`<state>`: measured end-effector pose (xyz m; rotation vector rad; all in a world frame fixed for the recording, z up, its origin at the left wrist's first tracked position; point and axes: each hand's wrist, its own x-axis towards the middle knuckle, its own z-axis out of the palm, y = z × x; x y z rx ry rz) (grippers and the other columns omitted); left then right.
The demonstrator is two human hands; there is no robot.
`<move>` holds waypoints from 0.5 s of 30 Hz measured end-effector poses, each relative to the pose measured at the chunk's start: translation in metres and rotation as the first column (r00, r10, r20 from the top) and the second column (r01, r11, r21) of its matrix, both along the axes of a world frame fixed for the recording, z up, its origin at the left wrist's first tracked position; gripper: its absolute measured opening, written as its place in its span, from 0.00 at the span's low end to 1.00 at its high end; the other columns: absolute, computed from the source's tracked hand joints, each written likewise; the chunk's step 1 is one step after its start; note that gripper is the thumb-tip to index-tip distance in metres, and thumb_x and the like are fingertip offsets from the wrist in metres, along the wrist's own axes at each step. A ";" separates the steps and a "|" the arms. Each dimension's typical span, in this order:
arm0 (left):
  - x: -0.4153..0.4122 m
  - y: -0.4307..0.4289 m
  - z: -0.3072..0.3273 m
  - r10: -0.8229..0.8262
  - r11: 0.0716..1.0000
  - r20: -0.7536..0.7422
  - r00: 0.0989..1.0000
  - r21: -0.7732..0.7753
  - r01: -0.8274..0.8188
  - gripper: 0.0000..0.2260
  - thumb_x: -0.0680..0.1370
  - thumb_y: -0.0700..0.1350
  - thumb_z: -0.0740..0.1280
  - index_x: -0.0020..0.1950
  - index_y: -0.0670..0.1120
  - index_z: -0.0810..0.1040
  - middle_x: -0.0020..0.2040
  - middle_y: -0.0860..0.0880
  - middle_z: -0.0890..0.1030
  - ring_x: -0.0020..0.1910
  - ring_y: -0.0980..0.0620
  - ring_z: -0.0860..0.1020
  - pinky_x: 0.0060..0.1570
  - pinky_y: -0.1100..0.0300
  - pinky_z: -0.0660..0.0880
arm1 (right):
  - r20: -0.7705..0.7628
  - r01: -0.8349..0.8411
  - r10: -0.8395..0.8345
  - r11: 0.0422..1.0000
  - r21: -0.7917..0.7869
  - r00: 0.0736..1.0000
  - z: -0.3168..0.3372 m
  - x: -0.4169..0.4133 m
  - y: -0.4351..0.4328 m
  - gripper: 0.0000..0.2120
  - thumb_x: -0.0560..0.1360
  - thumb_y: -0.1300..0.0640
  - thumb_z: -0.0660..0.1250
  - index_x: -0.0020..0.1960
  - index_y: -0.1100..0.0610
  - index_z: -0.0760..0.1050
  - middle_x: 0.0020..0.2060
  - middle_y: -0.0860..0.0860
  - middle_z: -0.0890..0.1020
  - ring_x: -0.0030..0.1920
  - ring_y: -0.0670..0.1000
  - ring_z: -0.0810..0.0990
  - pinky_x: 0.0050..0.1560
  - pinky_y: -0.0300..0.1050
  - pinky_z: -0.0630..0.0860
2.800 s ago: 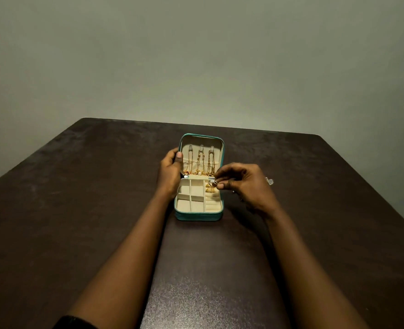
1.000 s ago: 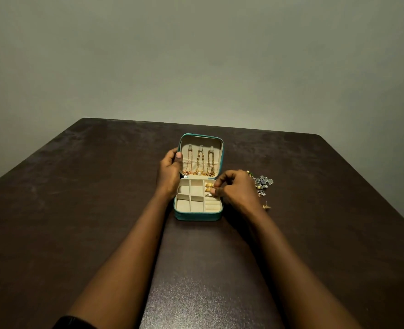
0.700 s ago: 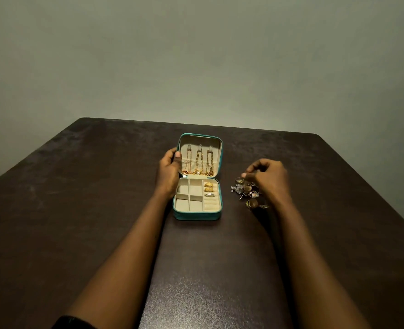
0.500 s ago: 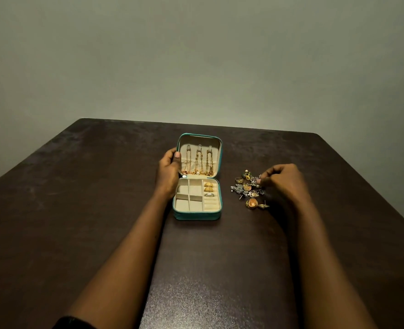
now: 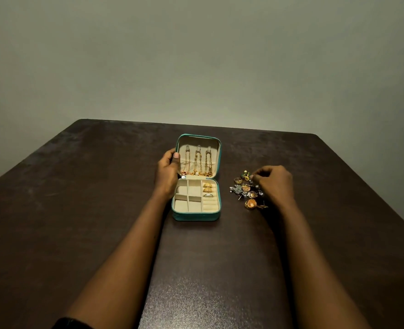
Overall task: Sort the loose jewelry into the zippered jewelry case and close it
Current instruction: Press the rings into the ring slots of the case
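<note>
Jewelry case stands open at frame centre on the table, with necklaces in the lid and rings in its right column. Left hand grips the lid's left edge. Right hand, fingers curled, is at the loose jewelry right of the case; whether it holds a piece cannot be told.

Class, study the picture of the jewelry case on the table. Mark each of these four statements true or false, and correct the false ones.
1. The jewelry case is zipped shut. False: it lies open, lid raised.
2. The left hand holds the lid's left edge. True.
3. Rings sit in the case's right-hand section. True.
4. The loose jewelry lies left of the case. False: it lies right of it, at the right hand's fingertips.
</note>
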<state>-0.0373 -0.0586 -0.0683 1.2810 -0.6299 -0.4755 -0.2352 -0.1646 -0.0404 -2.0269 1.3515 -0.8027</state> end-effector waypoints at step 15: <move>0.002 0.000 -0.001 0.007 1.000 0.002 1.000 0.013 -0.007 0.10 0.82 0.41 0.53 0.58 0.43 0.72 0.44 0.51 0.79 0.44 0.54 0.78 0.49 0.54 0.76 | -0.072 -0.096 0.087 0.988 -0.124 0.994 -0.009 0.020 -0.007 0.09 0.75 0.65 0.65 0.53 0.61 0.81 0.54 0.57 0.76 0.56 0.53 0.75 0.51 0.38 0.67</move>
